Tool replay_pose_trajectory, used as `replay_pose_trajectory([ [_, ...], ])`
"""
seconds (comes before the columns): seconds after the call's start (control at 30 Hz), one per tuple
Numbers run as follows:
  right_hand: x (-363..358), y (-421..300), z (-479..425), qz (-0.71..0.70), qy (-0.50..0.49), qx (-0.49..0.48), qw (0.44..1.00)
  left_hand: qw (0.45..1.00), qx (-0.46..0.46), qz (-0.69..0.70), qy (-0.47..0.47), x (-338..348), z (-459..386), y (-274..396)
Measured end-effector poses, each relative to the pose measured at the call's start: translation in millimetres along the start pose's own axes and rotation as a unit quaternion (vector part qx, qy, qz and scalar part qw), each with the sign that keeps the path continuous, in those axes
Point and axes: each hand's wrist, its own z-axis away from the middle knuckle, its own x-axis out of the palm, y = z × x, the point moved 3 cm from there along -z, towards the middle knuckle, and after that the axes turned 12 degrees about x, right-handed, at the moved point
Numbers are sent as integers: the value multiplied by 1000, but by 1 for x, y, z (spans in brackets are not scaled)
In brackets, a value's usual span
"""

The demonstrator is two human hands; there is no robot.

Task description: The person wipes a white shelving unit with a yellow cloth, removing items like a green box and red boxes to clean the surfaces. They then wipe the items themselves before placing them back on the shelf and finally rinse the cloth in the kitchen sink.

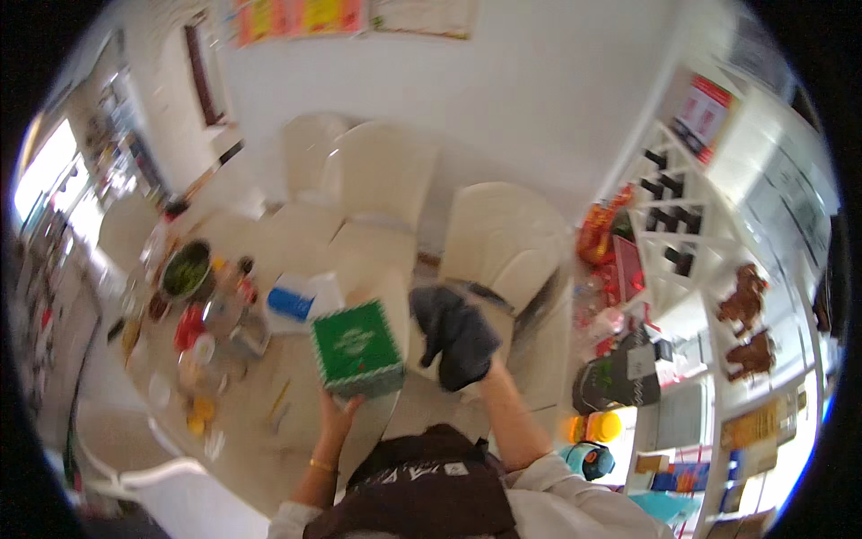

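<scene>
A green box with a pale scalloped edge is held up by my left hand, whose fingers grip its near side. A dark grey cloth covers most of my right hand, to the right of the box; the fingers are hidden by the cloth. Just beyond the box, a blue packet lies on a white sheet on the table.
A metal pot of greens, a red container and jars crowd the table's left part. Cream chairs stand along the wall. A white shelf unit with bottles is at right. A white chair stands at lower left.
</scene>
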Motion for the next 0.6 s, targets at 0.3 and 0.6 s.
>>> replay_pose_trajectory([
  [0.3, 3, -10, -33, -27, -82, -167, 982, 973, 166, 137, 79, -6, -35, 77],
  [0.6, 85, -52, -26, 469, -13, -208, 858, 971, 88, 172, 138, 1, -40, 68],
])
